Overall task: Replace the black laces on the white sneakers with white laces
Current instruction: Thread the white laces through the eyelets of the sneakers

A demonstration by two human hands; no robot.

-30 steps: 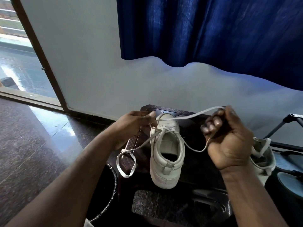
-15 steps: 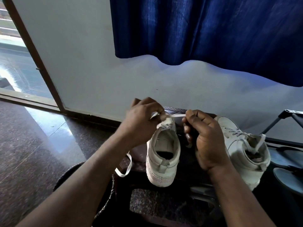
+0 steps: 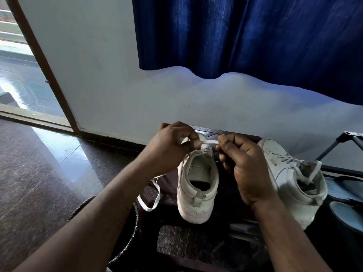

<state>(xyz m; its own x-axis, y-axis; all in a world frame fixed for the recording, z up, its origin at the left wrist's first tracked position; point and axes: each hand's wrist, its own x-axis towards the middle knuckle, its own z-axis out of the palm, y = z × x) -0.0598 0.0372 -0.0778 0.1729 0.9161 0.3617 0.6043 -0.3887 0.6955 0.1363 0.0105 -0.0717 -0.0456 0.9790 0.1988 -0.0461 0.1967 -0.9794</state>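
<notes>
Curtain (image 3: 255,36) hangs above; second sneaker (image 3: 290,173) sits beside right hand (image 3: 249,169).

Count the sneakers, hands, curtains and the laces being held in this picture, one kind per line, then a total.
Sneakers: 2, middle sneaker and right sneaker
Hands: 2, left hand and right hand
Curtains: 1, blue curtain
Held laces: 1, white lace pinched by both hands
Total: 6
</notes>
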